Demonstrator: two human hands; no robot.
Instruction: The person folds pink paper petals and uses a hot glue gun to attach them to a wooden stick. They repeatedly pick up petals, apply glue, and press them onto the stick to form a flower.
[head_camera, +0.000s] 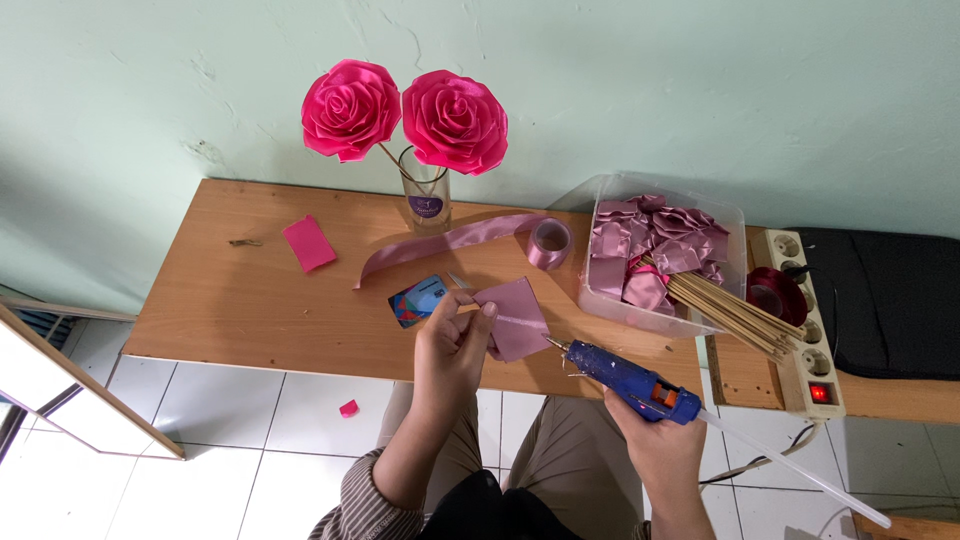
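Mauve ribbon square (515, 315) pinched in the left hand (452, 350), glue gun (632, 382) at its edge.

From the left: a pink ribbon scrap (309, 243) lies on the desk (250, 300), then two finished pink ribbon roses (405, 115) stand in a glass (428, 200), so some flowers are already made. A card (418, 300) and an unrolled mauve ribbon roll (545, 243) lie behind the hand, whose thumb and fingertips press together on the square just above the desk's front edge. The right hand (660, 440) wraps closed round the gun, its nozzle apparently touching the square; whether glue is out is hard to tell. A clear tub (665, 255) of cut squares and wooden sticks (735, 315) remains unused. The glue stick's tail nearly runs off the frame.
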